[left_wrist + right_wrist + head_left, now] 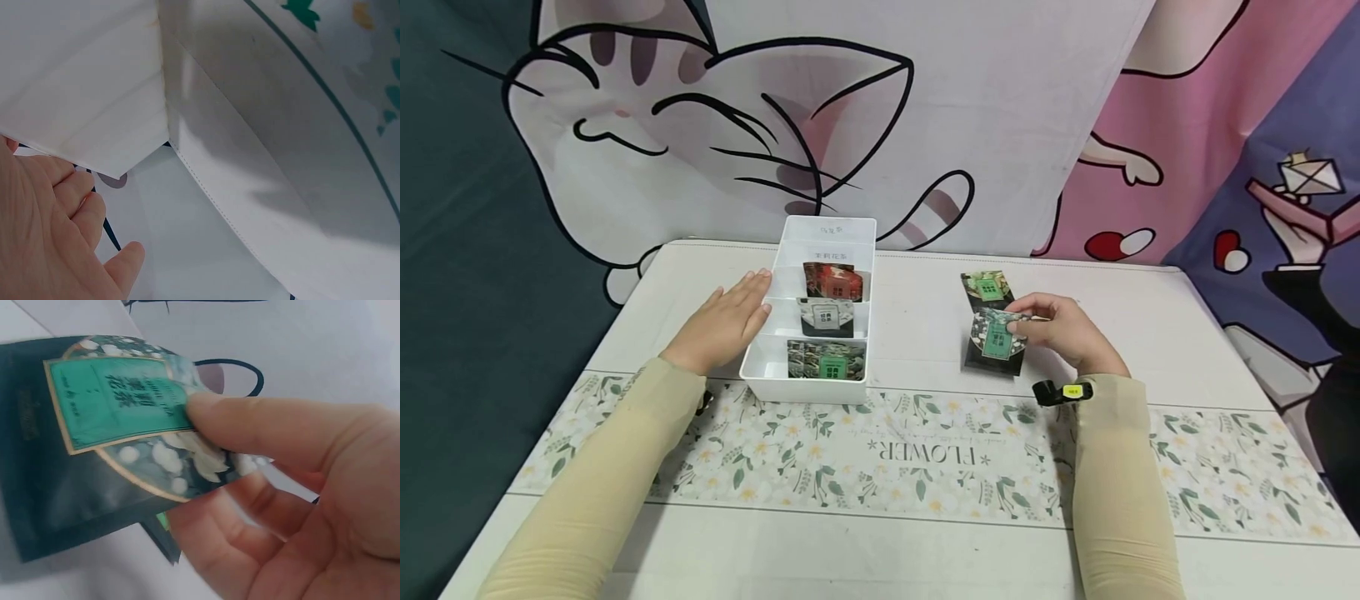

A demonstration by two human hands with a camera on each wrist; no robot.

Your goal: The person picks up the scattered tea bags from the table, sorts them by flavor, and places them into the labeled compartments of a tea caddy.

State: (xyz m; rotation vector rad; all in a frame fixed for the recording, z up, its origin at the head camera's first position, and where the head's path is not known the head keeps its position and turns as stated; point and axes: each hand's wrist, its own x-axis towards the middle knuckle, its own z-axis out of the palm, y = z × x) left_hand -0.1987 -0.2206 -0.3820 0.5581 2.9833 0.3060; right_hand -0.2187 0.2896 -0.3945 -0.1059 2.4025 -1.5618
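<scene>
My right hand (pixel 1063 332) pinches a black tea sachet (pixel 44 500) with a green label by its edge, thumb on the printed front. Behind it lies another tea sachet (pixel 988 287) with a light green label, partly overlapped in the head view. My left hand (pixel 722 321) rests against the left side of a white divided box (pixel 805 392), its fingers extended along the rim. Inside the box, a red sachet (pixel 835 283), a grey-white sachet (pixel 826 317) and several green-labelled sachets (pixel 827 360) stand in separate compartments.
The box's rear compartments bear handwritten labels (pixel 831 256). A flower-printed band (pixel 925 454) runs across the white table (pixel 917 550). Behind the table hangs a cartoon cat curtain (pixel 1000 108).
</scene>
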